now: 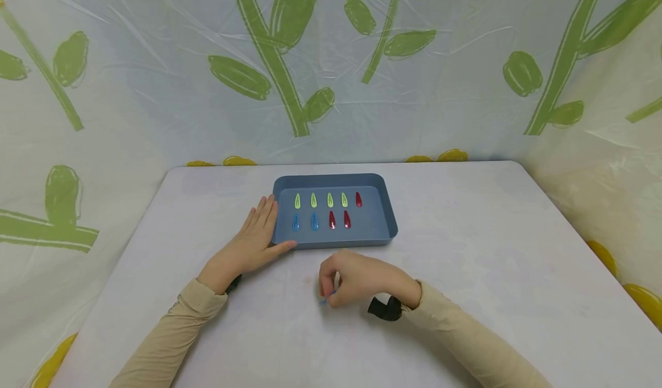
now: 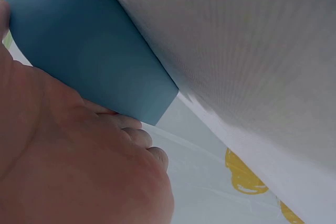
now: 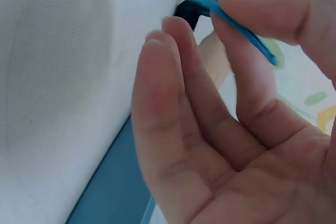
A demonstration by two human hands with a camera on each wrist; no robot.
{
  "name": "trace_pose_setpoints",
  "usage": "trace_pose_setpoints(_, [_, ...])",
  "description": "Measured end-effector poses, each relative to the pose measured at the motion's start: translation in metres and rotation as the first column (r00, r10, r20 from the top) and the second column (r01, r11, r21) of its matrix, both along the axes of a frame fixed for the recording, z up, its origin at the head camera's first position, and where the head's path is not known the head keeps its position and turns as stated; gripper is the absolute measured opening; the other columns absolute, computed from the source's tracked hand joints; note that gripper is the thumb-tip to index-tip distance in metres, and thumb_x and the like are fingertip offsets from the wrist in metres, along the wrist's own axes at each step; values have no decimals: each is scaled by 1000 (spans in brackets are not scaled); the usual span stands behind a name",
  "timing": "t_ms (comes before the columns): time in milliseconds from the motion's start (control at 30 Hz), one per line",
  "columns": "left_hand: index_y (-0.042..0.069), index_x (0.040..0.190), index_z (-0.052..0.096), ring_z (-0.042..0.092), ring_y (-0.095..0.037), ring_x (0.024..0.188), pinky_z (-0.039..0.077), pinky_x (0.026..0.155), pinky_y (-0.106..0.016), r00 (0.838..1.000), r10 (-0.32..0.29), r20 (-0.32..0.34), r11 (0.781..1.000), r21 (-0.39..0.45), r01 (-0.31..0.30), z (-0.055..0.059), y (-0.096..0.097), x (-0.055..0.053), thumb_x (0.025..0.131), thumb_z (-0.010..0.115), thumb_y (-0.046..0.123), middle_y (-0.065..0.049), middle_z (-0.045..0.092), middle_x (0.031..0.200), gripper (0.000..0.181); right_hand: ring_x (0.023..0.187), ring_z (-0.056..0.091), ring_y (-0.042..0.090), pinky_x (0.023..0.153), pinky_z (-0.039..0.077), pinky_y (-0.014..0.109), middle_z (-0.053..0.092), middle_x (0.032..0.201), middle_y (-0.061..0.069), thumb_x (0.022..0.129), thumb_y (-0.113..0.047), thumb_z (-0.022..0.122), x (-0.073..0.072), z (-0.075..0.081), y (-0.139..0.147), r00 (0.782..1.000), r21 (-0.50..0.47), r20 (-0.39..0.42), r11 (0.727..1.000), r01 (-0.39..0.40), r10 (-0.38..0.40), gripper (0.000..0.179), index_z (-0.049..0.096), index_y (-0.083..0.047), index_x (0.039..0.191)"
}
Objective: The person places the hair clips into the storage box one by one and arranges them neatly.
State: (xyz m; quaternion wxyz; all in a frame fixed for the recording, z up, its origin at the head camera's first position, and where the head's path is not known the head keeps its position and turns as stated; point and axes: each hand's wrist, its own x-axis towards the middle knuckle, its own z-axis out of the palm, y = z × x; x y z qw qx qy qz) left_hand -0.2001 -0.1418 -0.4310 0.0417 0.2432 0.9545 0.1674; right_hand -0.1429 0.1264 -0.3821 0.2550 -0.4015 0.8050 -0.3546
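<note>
My right hand pinches a blue snap hair clip between thumb and forefinger, just above the table in front of the tray. Only a sliver of that clip shows in the head view. Straight fingers of my left hand rest against the left side of the blue-grey tray, its thumb along the front edge. Inside the tray, the back row has several yellow-green hair clips and one red hair clip. Two blue hair clips and two red ones lie in the front row.
The tray stands toward the back of a white table. Behind it hangs a pale curtain printed with green stems and yellow flowers. A black strap hangs at the right wrist.
</note>
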Motion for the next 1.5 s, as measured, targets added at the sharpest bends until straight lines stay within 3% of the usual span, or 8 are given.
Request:
trace_pose_setpoints(200, [-8,155,2,-12,-33,150,0,120,-52,1000,-3,-6,1000,5,3,0,0,0,94,49,68,-22,-7,163,108,81,68,8,70,55,25,75,86,6,76,10,60,-7,-2,4,995,-93,102,995,25,-16,26,55,-12,62])
trace_pose_setpoints(400, [-8,155,3,-12,-33,150,1,120,-52,1000,-2,-5,1000,-1,2,0,0,0,94,49,68,-23,-7,163,108,86,72,21,70,54,26,75,89,11,77,10,59,-14,-2,9,980,-127,193,990,69,-43,22,53,-7,63])
trace_pose_setpoints(633, [-7,155,3,-12,-33,150,1,120,-52,1000,-2,-1,1000,-3,2,1,0,0,93,48,70,-22,-8,163,109,88,72,29,68,51,25,75,90,16,79,11,58,-21,0,15,966,-165,254,982,89,-45,19,56,-5,67])
trace_pose_setpoints(833, [-7,155,3,-11,-33,150,1,120,-52,1000,-1,3,1000,-8,1,1,0,0,93,47,70,-21,-8,163,109,90,70,37,68,50,27,74,90,20,80,10,59,-27,0,20,941,-217,336,970,112,-33,13,63,0,74])
trace_pose_setpoints(967, [-7,155,2,-11,-34,150,1,120,-53,1000,-3,7,1000,-9,3,1,0,1,93,47,70,-21,-8,163,109,89,67,45,69,53,33,73,88,24,82,8,60,-31,0,26,926,-231,375,962,144,-49,9,64,3,75])
trace_pose_setpoints(1167, [-7,155,2,-11,-34,150,1,120,-53,1000,-5,2,1000,-3,5,0,-1,1,93,48,69,-22,-8,163,109,84,64,50,73,54,47,70,88,30,85,4,60,-39,0,34,916,-218,388,955,203,-106,9,64,3,77])
trace_pose_setpoints(1333, [-6,156,1,-13,-31,150,1,120,-52,1000,-2,-1,1000,-6,2,-2,-1,0,93,46,70,-21,-8,164,108,81,64,48,72,53,43,69,83,32,89,-1,66,-44,1,41,916,-231,379,945,231,-131,16,60,4,76])
trace_pose_setpoints(1500, [-5,156,0,-14,-29,150,0,120,-51,1000,2,4,1000,-12,-2,-2,-1,0,93,44,72,-19,-9,164,108,80,64,50,73,55,42,70,86,30,91,-5,69,-48,3,46,913,-270,385,930,251,-135,12,66,5,87])
